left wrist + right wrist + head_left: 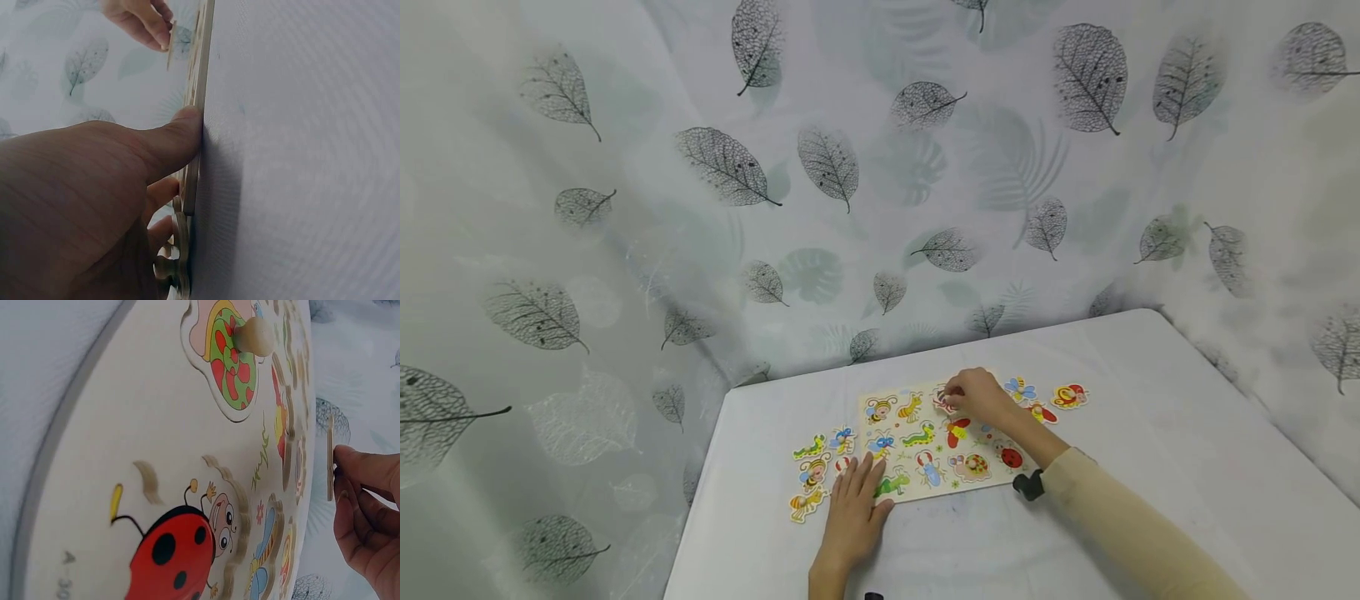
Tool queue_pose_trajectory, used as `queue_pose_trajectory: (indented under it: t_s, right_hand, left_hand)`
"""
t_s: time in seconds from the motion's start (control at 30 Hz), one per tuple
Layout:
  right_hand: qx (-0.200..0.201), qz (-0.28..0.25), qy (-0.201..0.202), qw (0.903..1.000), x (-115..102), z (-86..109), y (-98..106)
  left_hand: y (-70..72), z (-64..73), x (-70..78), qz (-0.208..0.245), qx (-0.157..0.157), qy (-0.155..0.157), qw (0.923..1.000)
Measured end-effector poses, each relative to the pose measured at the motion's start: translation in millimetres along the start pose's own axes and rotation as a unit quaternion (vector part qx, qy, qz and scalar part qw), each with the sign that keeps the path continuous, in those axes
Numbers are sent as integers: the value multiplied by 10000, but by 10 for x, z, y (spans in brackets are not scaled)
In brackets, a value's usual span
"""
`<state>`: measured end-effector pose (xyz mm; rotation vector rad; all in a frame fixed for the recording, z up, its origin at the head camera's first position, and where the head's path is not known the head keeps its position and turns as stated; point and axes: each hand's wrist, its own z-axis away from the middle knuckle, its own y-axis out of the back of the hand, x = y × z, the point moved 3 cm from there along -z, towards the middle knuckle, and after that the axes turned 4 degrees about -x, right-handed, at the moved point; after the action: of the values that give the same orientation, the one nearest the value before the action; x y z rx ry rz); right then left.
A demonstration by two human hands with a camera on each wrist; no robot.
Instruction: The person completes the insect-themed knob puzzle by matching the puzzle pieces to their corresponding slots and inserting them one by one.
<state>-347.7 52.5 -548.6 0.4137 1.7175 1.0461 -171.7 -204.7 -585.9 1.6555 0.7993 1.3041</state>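
A wooden insect puzzle board (917, 492) lies on the table, printed with bugs in cut-out recesses. My right hand (981, 396) pinches a thin wooden puzzle piece (330, 459) by the knob side, between thumb and fingers, above the board's far edge. That piece appears edge-on in both wrist views; its picture is hidden there. My left hand (852, 508) rests at the board's near left corner, fingers extended, with its thumb (181, 128) against the board's edge. A snail piece with a round knob (255, 337) sits in the board, near the ladybug picture (172, 550).
Left of the board lie several loose pieces, among them a caterpillar (809, 447), a bee (815, 472) and an orange insect (807, 503). To its right are a dragonfly (1019, 388), a red-winged insect (1041, 412) and a ladybug piece (1070, 396). A leaf-patterned curtain (887, 208) hangs behind the white table.
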Motion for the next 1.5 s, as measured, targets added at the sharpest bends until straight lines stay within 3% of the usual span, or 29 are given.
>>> queue_pose_trajectory:
  t_s: [0.17, 0.4, 0.77, 1.03, 1.27, 1.5]
  right_hand:
    - [42, 51, 122, 9999, 43, -46, -49]
    - [29, 141, 102, 9998, 55, -88, -82]
    - [30, 194, 92, 9998, 143, -140, -127]
    - [65, 214, 199, 9996, 147, -155, -116]
    - [37, 196, 225, 9995, 139, -177, -105]
    - [-10, 194, 189, 9996, 149, -221, -135]
  left_hand:
    - [-11, -2, -9, -21, 17, -61, 10000]
    - [-34, 4, -28, 11, 301, -270, 9992]
    - [-38, 0, -23, 20, 109, -129, 9999]
    - [-42, 0, -27, -37, 262, -231, 9994]
    - [-42, -16, -38, -46, 11, 4, 10000]
    - [-18, -17, -34, -14, 7, 50, 10000]
